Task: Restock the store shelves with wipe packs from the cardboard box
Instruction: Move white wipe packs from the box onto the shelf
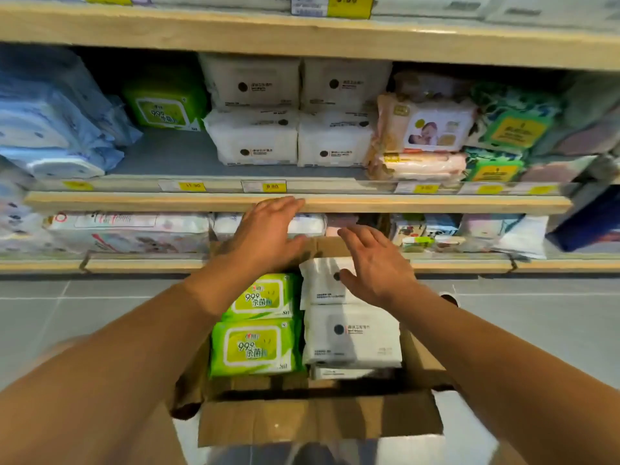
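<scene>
The brown cardboard box (318, 421) holds green wipe packs (256, 347) and white wipe packs (352, 337) with a dark dot.

An open cardboard box (318, 421) is sitting on the floor before the shelves (302, 203), holding two green wipe packs (256, 347) lying flat along its left side and white wipe packs (352, 337) lying stacked along its right

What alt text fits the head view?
Two open hands, left hand and right hand, reach over an open cardboard box holding green wipe packs and white wipe packs. Behind it stand store shelves with a gap beside matching packs.
</scene>
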`<state>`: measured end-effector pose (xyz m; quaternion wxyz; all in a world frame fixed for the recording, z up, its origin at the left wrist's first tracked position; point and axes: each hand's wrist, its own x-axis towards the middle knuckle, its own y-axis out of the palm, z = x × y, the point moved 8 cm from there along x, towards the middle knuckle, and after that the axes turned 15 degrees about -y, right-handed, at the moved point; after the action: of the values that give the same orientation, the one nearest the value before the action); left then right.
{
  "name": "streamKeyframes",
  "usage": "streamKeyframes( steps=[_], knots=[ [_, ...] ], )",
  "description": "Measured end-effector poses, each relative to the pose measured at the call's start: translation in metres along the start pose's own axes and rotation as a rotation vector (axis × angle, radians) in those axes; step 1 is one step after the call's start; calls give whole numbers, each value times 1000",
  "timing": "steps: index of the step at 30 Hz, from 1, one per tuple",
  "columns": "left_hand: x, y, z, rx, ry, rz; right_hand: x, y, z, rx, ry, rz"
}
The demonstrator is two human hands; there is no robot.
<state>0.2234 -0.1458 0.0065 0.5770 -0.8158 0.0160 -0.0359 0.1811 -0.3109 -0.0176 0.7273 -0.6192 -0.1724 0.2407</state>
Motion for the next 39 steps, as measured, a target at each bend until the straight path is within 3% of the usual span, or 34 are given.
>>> streamKeyframes(
  steps=[12,21,33,39],
  knots=[
    [-94,105,-17,100,72,276,-77,92,3,79,43,234],
    [-122,184,-13,243,56,491,-110,142,10,138,102,196],
    [-109,192,-15,274,-57,492,-106,141,1,141,60,180],
    [-127,193,-22,198,46,459,-99,137,-3,30,74,226]
  ],
)
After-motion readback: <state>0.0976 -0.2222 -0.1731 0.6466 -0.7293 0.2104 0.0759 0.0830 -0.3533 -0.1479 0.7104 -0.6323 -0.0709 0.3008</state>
